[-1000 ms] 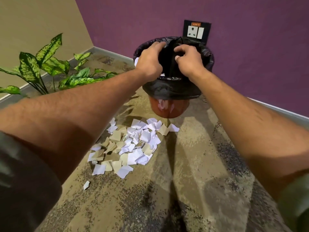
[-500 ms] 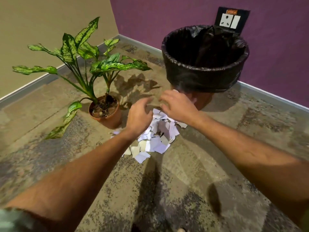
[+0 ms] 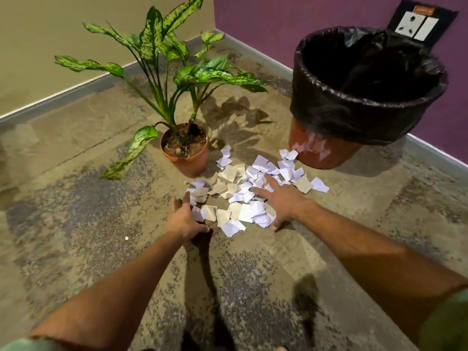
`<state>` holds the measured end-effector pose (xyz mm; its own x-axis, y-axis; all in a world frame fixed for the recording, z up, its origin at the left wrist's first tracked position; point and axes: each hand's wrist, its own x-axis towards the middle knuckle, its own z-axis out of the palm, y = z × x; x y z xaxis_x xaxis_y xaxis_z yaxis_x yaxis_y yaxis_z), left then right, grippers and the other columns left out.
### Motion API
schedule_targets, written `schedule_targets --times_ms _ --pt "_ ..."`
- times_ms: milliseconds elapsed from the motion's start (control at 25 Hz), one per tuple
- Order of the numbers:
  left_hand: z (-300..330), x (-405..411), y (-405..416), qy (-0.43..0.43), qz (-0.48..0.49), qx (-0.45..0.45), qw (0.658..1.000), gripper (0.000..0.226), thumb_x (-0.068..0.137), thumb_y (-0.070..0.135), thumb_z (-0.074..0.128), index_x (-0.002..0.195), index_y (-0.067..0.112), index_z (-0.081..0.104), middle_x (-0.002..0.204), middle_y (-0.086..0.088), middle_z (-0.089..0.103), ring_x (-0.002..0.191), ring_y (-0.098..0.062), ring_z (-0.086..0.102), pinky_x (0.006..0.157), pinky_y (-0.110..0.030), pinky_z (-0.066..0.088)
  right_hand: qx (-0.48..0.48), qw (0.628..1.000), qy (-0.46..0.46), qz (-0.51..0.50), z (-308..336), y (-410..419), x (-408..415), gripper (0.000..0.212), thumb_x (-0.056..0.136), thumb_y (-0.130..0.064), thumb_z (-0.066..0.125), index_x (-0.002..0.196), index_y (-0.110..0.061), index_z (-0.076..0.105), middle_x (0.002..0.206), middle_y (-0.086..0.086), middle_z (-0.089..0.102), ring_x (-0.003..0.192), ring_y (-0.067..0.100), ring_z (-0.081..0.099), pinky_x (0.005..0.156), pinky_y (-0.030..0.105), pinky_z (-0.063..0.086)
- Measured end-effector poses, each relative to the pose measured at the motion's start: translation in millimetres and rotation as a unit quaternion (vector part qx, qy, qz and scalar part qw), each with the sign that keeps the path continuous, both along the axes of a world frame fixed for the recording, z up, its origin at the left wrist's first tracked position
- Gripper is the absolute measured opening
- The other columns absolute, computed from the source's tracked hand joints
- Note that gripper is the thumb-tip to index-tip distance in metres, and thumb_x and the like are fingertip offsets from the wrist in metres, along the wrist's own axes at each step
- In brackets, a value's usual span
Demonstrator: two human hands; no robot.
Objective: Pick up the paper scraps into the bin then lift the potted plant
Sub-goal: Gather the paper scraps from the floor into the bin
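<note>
Two open hands, my left hand (image 3: 186,221) and right hand (image 3: 281,201), press the paper scraps (image 3: 249,192) (no writing I can read) near the bin (image 3: 364,115).

Open carpet lies behind my hands; beyond the white torn paper scraps (image 3: 253,193), the terracotta potted plant (image 3: 184,150) and black-lined bin (image 3: 364,115) block the way

Both your arms reach forward and down, left hand (image 3: 183,221) cupped on edge, right hand (image 3: 281,198) flat with fingers spread, palm down.
</note>
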<state>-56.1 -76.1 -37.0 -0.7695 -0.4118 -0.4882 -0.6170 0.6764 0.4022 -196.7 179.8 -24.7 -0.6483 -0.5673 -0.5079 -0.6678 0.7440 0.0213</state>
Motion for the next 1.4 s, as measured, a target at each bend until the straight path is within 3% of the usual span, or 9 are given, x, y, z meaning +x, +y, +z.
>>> schedule_targets --times_ms 120,240,400,480,680,840,1000,1120,1400 --pt "-4 -16 -1 -0.039 0.011 0.015 0.999 0.127 0.066 0.032 0.086 0.152 0.027 -0.008 0.161 -0.001 -0.012 0.148 -0.020 -0.013 0.118 -0.042 0.017 0.000 1.000 0.006 -0.001 -4 -8 -1 0.130 0.050 -0.047 0.088 0.145 -0.050 0.000 0.160 0.001 -0.013 0.126 0.038 0.046 0.092 0.045 0.050" --pt "-8 -29 1 -0.053 -0.010 -0.001 0.999 0.130 0.061 0.035 0.088 0.151 0.035 -0.005 0.159 -0.003 -0.005 0.148 -0.024 0.002 0.120 -0.042 0.020 -0.003 1.000 0.005 0.019 -2 -20 0 0.107 0.062 -0.031 0.082 0.147 -0.041 0.018 0.156 0.007 0.011 0.117 0.034 0.052 0.077 0.038 0.050" --pt "-10 -37 11 -0.005 0.004 0.066 0.998 0.105 0.056 0.030 0.090 0.142 0.038 0.031 0.138 -0.006 0.049 0.121 -0.031 0.050 0.104 -0.041 0.044 -0.035 0.997 0.015 0.071 1 -31 8 0.049 0.077 -0.017 0.067 0.125 -0.022 0.055 0.129 0.009 0.042 0.095 0.032 0.060 0.064 0.032 0.042" --pt "-11 -37 21 0.023 -0.008 0.056 0.998 0.076 0.057 0.025 0.088 0.125 0.026 0.054 0.120 -0.006 0.058 0.103 -0.026 0.057 0.090 -0.031 0.050 -0.039 0.993 0.038 0.108 2 -34 13 0.034 0.082 -0.010 0.058 0.115 -0.017 0.062 0.118 0.009 0.048 0.088 0.032 0.060 0.066 0.032 0.044" --pt "-13 -36 51 0.080 -0.004 0.049 0.996 0.017 0.076 -0.003 0.062 0.086 0.008 0.067 0.097 -0.008 0.061 0.090 -0.027 0.064 0.074 -0.031 0.055 -0.083 0.988 0.045 0.125 5 -39 21 0.027 0.086 -0.001 0.049 0.104 -0.008 0.068 0.101 0.011 0.057 0.090 0.032 0.059 0.073 0.037 0.049" --pt "-5 -41 64 0.107 0.016 0.079 0.991 0.030 0.075 -0.007 0.063 0.058 0.017 0.060 0.065 -0.002 0.066 0.056 -0.017 0.062 0.061 -0.030 0.058 -0.123 0.989 0.033 0.079 13 -35 22 0.022 0.085 -0.003 0.051 0.096 -0.006 0.070 0.097 0.011 0.062 0.094 0.029 0.059 0.073 0.035 0.046" --pt "16 -56 66 0.151 0.035 0.106 0.982 0.014 0.077 0.003 0.074 0.066 0.013 0.070 0.075 -0.005 0.072 0.069 -0.016 0.065 0.068 -0.023 0.053 -0.179 0.983 0.027 0.001 34 -27 19 0.022 0.083 -0.005 0.051 0.093 -0.008 0.071 0.097 0.009 0.067 0.094 0.027 0.060 0.066 0.027 0.032" --pt "47 -70 74 0.194 0.048 0.140 0.970 0.021 0.077 0.005 0.073 0.061 0.019 0.069 0.070 0.000 0.071 0.067 -0.009 0.064 0.063 -0.019 0.054 -0.236 0.969 0.062 -0.044 68 -23 7 0.023 0.084 -0.007 0.053 0.095 -0.009 0.073 0.098 0.007 0.070 0.094 0.026 0.062 0.071 0.032 0.044" --pt "156 -136 121 0.318 -0.033 0.143 0.937 0.015 0.075 0.001 0.069 0.067 0.012 0.075 0.071 -0.003 0.074 0.061 -0.004 0.064 0.060 -0.017 0.054 -0.390 0.874 0.247 -0.151 176 -7 -33 0.018 0.084 -0.012 0.059 0.093 -0.014 0.074 0.098 0.005 0.069 0.093 0.022 0.062 0.081 0.032 0.047"
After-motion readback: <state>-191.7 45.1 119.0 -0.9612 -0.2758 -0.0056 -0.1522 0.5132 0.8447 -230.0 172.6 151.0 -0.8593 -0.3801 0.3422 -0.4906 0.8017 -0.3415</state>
